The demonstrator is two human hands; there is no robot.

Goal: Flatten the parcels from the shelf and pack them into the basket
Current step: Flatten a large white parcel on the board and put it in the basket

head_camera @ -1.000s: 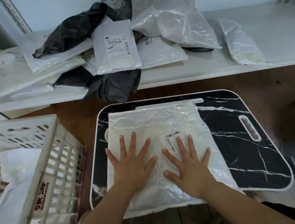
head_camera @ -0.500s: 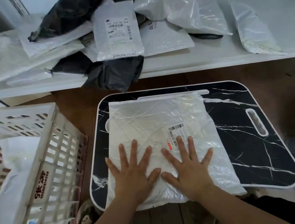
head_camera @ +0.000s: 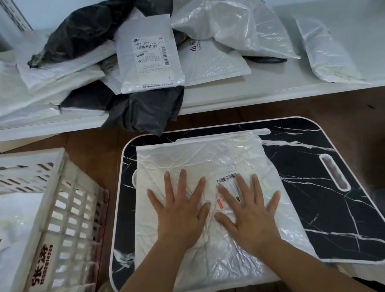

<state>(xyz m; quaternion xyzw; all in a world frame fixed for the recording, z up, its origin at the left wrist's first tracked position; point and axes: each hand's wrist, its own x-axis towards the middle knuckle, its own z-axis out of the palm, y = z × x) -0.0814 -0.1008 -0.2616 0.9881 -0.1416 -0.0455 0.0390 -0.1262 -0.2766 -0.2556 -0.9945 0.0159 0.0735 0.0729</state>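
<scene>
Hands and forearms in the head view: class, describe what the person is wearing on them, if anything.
Nothing is worn. The left hand and right hand are bare, with no gloves, rings, watch or bracelet showing. Both forearms are bare up to the frame's bottom edge; no sleeve comes into view.

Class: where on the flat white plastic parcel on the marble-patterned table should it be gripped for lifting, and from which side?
A judgement: pinch the white plastic parcel at its left and right edges, one hand per side. It lies flat, wide and limp, so one-point grips would let it sag; its edges sit clear on the table.
</scene>
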